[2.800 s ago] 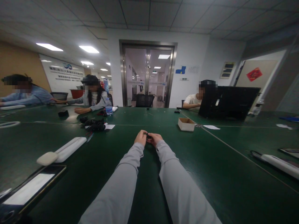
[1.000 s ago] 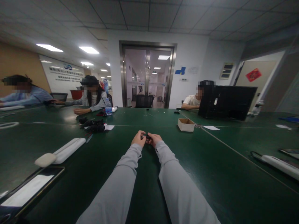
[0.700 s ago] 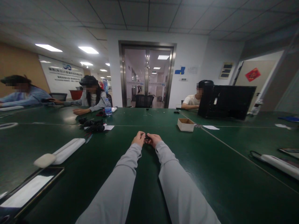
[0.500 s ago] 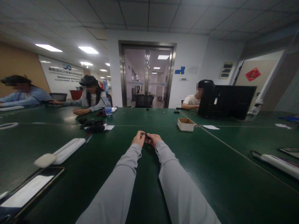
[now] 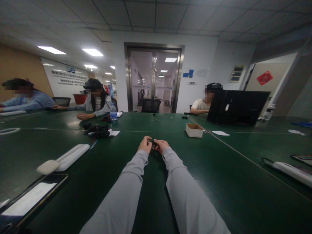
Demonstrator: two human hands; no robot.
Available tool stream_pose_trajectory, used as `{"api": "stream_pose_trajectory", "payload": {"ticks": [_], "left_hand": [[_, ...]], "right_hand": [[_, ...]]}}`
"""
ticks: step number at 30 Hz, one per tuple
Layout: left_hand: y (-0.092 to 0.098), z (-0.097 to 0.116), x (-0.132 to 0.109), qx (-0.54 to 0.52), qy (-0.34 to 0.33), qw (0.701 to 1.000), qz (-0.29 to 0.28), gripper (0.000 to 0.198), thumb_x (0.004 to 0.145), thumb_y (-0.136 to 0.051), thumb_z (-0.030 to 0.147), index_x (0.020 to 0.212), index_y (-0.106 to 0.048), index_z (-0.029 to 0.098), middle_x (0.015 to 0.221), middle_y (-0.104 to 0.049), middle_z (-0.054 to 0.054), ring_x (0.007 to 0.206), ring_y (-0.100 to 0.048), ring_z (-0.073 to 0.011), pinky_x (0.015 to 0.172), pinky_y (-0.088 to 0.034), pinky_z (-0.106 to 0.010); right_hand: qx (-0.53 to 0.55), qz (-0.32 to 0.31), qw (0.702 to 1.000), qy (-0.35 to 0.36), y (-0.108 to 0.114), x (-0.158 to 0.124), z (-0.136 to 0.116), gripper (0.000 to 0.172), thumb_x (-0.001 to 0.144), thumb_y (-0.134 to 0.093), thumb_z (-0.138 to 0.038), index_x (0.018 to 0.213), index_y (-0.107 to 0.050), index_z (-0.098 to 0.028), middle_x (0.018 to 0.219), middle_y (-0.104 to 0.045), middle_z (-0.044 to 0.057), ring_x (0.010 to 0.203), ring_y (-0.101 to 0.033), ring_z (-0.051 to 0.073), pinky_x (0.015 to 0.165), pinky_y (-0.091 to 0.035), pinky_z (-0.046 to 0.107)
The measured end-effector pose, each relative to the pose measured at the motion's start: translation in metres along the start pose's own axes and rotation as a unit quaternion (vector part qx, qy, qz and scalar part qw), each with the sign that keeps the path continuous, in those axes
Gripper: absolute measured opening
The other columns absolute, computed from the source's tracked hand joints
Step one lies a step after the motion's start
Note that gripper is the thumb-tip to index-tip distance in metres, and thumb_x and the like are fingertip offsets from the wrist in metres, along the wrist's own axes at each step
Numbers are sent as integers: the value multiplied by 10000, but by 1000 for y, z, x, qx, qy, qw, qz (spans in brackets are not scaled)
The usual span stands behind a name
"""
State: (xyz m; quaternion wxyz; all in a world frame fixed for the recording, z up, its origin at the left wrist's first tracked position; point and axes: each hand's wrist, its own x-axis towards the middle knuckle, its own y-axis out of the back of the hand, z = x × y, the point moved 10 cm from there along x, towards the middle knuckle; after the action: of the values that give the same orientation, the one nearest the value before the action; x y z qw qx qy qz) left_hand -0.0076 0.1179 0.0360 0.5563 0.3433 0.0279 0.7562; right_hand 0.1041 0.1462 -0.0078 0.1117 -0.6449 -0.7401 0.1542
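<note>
Dark object (image 5: 153, 142) between left hand (image 5: 145, 144), right hand (image 5: 161, 146); long axis, pointing unclear.

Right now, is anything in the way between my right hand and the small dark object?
Nothing visible: your right hand appears to pinch the small dark object directly. Your left hand is close on its other side, and the open box stands farther off to the right.

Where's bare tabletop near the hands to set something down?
Bare tabletop lies between the right hand, the white box and the diagonal seam. Another bare patch separates the left hand from the long white object. Crowded: near left, around the phone and rounded object; beyond, around the black gear.
</note>
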Motion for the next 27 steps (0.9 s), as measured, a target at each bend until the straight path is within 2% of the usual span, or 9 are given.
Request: {"api": "stream_pose_trajectory", "payload": {"ticks": [7,11,15,19,22,27], "left_hand": [[0,1,1,-3,-16,1000,10,246,627,-486,98,858,-502,181,696,-500,13,682,-490,-108,703,-406,-245],[-1,1,2,-3,-19,1000,9,266,602,-494,84,852,-509,174,695,-503,11,690,-492,-109,712,-406,-245],[-2,-6,2,-18,21,1000,-1,236,623,-488,102,842,-520,183,695,-526,14,679,-502,-103,683,-406,-231],[-8,-22,1,-42,94,994,-24,166,686,-487,234,845,-522,202,669,-549,19,601,-514,-96,623,-416,-236],[-12,-27,2,-46,99,993,-34,164,716,-464,275,855,-519,208,638,-554,21,574,-520,-93,604,-417,-231],[-12,-28,3,-49,99,994,-26,159,717,-445,203,860,-514,213,596,-533,37,558,-519,-85,588,-411,-213]], "right_hand": [[2,-4,1000,1,1,2,1,160,678,-594,-157,549,-518,-99,377,-509,4,270,-386,48,392,-470,220],[4,14,1000,-7,4,3,3,158,696,-563,-131,549,-515,-99,358,-494,-2,255,-376,48,380,-467,220],[2,15,1000,1,4,3,2,156,695,-564,-131,551,-515,-97,362,-505,2,254,-383,51,402,-481,236],[6,5,1000,2,3,3,2,157,689,-574,-137,549,-515,-98,368,-514,5,256,-386,52,412,-487,244],[1,3,1000,-5,2,2,2,165,680,-587,-142,538,-514,-99,366,-514,9,263,-395,54,384,-470,217],[-9,8,1000,-11,1,0,1,171,687,-576,-140,531,-516,-103,360,-508,4,268,-399,54,377,-461,202]]}}
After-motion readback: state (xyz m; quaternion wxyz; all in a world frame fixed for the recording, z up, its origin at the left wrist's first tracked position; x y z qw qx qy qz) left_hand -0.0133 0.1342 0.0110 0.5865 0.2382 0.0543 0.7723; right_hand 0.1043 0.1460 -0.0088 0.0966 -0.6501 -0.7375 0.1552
